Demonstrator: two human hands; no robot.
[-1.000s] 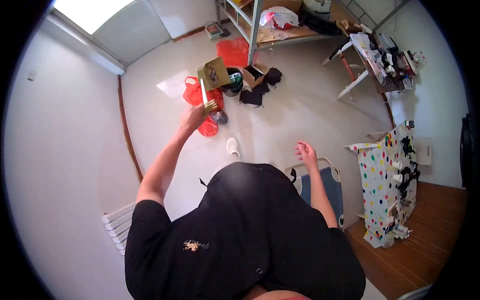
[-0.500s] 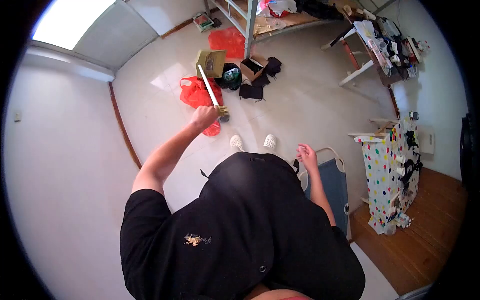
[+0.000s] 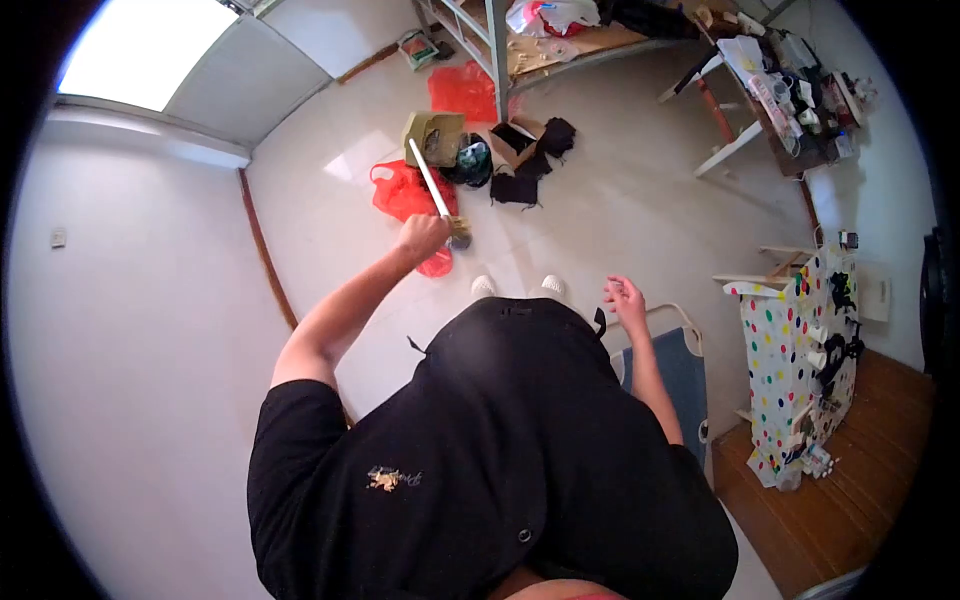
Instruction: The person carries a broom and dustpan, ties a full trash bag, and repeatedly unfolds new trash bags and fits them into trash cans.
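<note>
while a small switch plate [image 3: 58,237] sits on the pale wall at far left, a black shirt [image 3: 490,430] carries a gold emblem [image 3: 382,481] on its chest, next to slanted lettering that seems to begin with "pr"; the rest is too small to read. a red plastic bag [image 3: 398,192] lies on the floor [image 3: 335,215]. the person's left hand [image 3: 425,236] is wrapped around the white handle of a long-handled dustpan [image 3: 420,130], near the handle's close end; its olive pan is farther off, near the red bag and a black-lined bin [image 3: 474,163]. whether the pan touches the floor i cannot tell. right of the bin, dark pouches [image 3: 515,189] lie by an open cardboard box [image 3: 522,150]. the right hand [image 3: 625,298] grasps nothing, fingers loosely curled, near a blue-grey folding chair [image 3: 668,362]. farther right, a counter [image 3: 790,150] is heaped with papers and packages, their labels too small to make out; a polka-dot cloth [image 3: 772,350] bears white cups [image 3: 816,358].
</note>
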